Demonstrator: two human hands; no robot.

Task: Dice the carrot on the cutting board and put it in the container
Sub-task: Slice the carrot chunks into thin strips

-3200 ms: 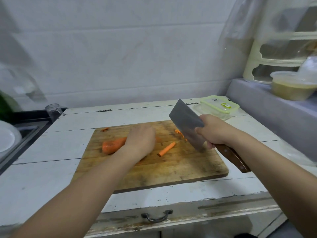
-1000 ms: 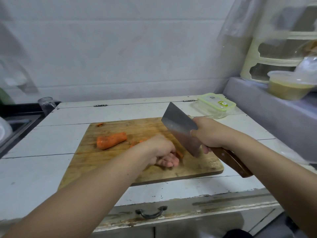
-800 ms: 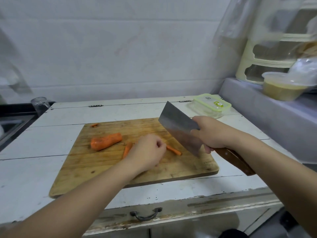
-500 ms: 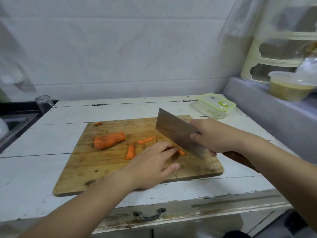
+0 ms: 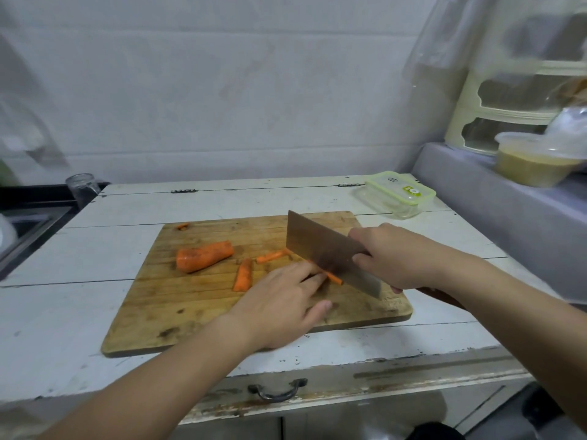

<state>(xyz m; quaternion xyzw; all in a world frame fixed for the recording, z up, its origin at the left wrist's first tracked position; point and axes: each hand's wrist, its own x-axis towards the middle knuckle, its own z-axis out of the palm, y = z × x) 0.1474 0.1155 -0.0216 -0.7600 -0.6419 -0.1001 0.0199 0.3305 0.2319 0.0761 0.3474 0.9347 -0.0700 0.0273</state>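
A wooden cutting board [image 5: 178, 312] lies on the white counter. On it sit a thick carrot chunk [image 5: 205, 256], two loose carrot sticks [image 5: 243, 275] [image 5: 271, 256] and a small scrap [image 5: 182, 226]. My left hand [image 5: 282, 304] lies flat on the board, its fingertips pressing a thin carrot stick [image 5: 333, 276]. My right hand [image 5: 397, 255] grips a cleaver [image 5: 324, 249] whose blade stands on that stick, right beside my left fingertips. The lidded clear container [image 5: 398, 193] with a green rim stands at the counter's back right.
A raised grey ledge [image 5: 495, 211] on the right carries a plastic tub [image 5: 533, 163] and a cream rack. A glass jar [image 5: 81, 187] and a dark sink edge are at the left. A drawer handle [image 5: 278, 389] sits below the counter front.
My left hand let go of the gathered carrot sticks and flattened onto one stick. The cleaver came down from mid-air until its edge met the board beside my fingers.
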